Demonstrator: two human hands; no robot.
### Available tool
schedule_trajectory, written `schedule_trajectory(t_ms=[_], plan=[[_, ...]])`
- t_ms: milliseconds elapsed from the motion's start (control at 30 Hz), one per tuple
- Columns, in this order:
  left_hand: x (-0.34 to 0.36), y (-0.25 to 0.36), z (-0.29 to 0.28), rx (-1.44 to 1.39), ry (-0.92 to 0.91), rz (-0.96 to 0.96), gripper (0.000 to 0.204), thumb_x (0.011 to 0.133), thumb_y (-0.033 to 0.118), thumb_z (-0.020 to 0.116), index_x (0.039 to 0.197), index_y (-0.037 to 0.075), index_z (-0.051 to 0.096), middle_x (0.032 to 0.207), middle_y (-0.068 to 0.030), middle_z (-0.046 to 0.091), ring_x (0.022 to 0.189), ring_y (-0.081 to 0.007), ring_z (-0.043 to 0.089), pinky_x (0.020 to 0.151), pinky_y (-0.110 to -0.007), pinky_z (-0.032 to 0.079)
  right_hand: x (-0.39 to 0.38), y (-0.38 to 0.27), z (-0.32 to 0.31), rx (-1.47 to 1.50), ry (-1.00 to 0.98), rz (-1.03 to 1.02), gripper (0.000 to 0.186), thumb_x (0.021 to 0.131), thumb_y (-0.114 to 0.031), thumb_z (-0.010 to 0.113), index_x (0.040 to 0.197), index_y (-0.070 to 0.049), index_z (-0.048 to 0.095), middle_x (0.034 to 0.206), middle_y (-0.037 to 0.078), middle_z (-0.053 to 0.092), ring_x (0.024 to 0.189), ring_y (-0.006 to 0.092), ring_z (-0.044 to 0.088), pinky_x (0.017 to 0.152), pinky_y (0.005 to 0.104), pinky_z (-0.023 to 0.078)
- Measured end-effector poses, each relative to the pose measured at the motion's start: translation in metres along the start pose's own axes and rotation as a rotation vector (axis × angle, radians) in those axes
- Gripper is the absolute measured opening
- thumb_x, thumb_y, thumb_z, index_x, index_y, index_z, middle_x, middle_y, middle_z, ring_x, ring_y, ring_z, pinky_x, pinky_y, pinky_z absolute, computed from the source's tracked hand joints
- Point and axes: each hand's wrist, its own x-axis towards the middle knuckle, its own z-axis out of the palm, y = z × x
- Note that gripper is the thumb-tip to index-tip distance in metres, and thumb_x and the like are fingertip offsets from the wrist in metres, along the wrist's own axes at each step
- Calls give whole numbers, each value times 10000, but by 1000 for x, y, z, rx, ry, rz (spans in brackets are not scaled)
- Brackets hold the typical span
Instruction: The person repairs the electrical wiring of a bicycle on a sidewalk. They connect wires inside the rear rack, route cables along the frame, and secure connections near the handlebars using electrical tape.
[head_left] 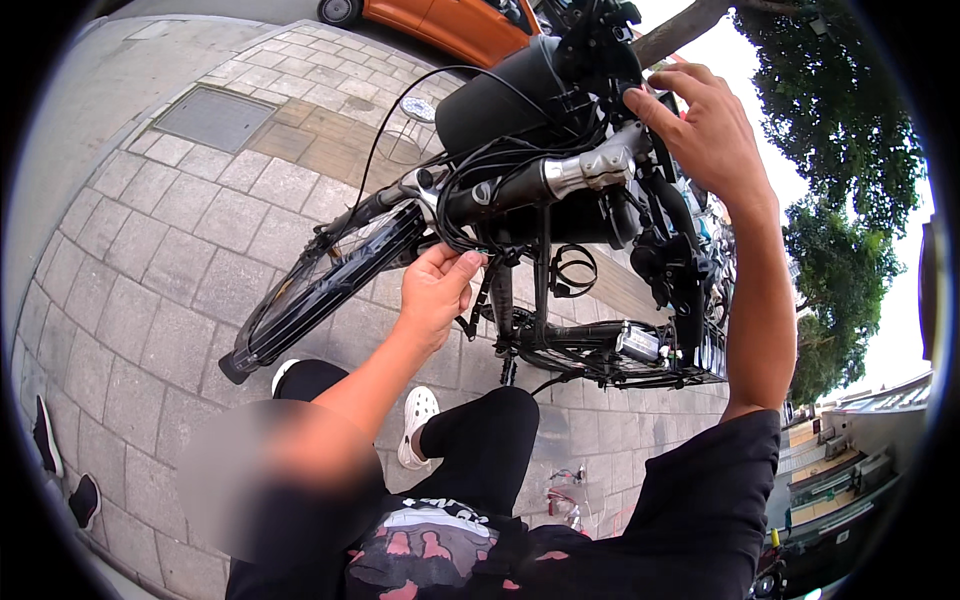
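Note:
A black bicycle [520, 195] with a silver stem [590, 172] stands tilted in front of me, its front wheel and mudguard [325, 290] toward the lower left. Loops of black cable [465, 185] hang around its head tube. My left hand [437, 295] is closed in a pinch on the lower end of these cables, beside the fork. Higher up, my right hand [700, 125] curls at the handlebar [660, 150], thumb and fingers around its dark parts; the exact contact is partly hidden. A large black rounded container [500, 100] sits at the front of the handlebar.
Grey paving [190, 270] surrounds the bicycle. An orange car [450, 28] is parked at the far side. A clear bag with small items [575, 500] lies near my legs. Another person's dark shoes [85, 500] show at the left edge. Trees [840, 130] rise at the right.

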Motion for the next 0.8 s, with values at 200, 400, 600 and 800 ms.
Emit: schedule_trajectory(t_ms=[200, 400, 600, 800], plan=[[2, -4, -8, -33, 26, -46, 184, 1031, 138, 753, 1160, 22, 693, 1003, -57, 778, 532, -39, 511, 448, -209, 374, 16, -30, 4, -261, -225, 127, 452, 1016, -438, 694, 1141, -15, 795, 1323, 116, 718, 1282, 323, 615, 1092, 455, 448], [3, 0, -8, -52, 6, -69, 183, 1026, 112, 751, 1165, 4, 701, 1014, -67, 775, 558, -40, 530, 475, -199, 406, 24, -21, 14, -179, -187, 88, 470, 989, -419, 680, 1054, 30, 801, 1410, 178, 703, 1318, 366, 610, 1104, 471, 454], [3, -1, -8, -62, -8, -54, 189, 1029, 108, 744, 1177, -2, 704, 1018, -70, 775, 569, -38, 536, 482, -197, 417, 28, -6, 19, -3, -165, 67, 393, 973, -373, 703, 1096, -24, 836, 1406, 179, 699, 1345, 362, 598, 1141, 462, 453], [4, -2, -7, -45, -9, -48, 197, 1033, 117, 740, 1180, -6, 698, 1025, -74, 777, 571, -36, 538, 486, -197, 425, 25, 0, 28, 46, -163, 93, 392, 984, -372, 711, 1110, -23, 837, 1418, 176, 690, 1355, 372, 584, 1146, 455, 452]])
